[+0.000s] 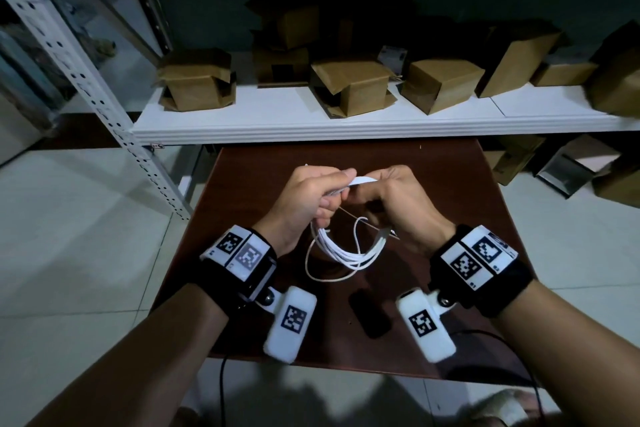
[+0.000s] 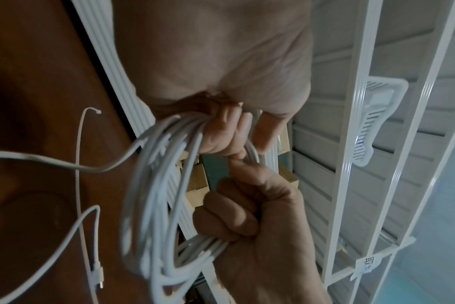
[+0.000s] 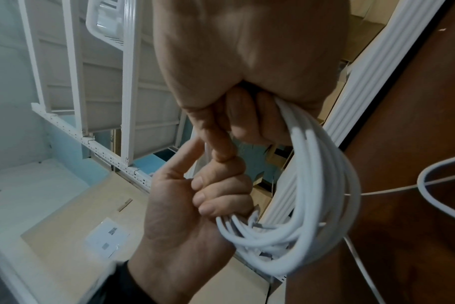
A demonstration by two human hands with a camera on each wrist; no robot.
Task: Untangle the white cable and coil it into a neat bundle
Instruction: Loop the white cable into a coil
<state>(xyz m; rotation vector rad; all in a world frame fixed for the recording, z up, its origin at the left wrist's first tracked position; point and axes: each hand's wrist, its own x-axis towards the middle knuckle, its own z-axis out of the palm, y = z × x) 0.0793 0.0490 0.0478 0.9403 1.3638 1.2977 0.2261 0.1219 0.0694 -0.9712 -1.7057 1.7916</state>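
The cable (image 1: 341, 251), judged light and limp, is gripped at the coil's top by the left hand (image 1: 308, 196) and right hand (image 1: 403, 199), where its loops are best held.

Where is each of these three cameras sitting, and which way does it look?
Head: worn on the head, looks down at both hands, left hand, right hand, coiling the thin white cable over the dark brown wooden table.
Left wrist: looks along the left palm.
Right wrist: looks along the right palm.
All three share cable and hands.
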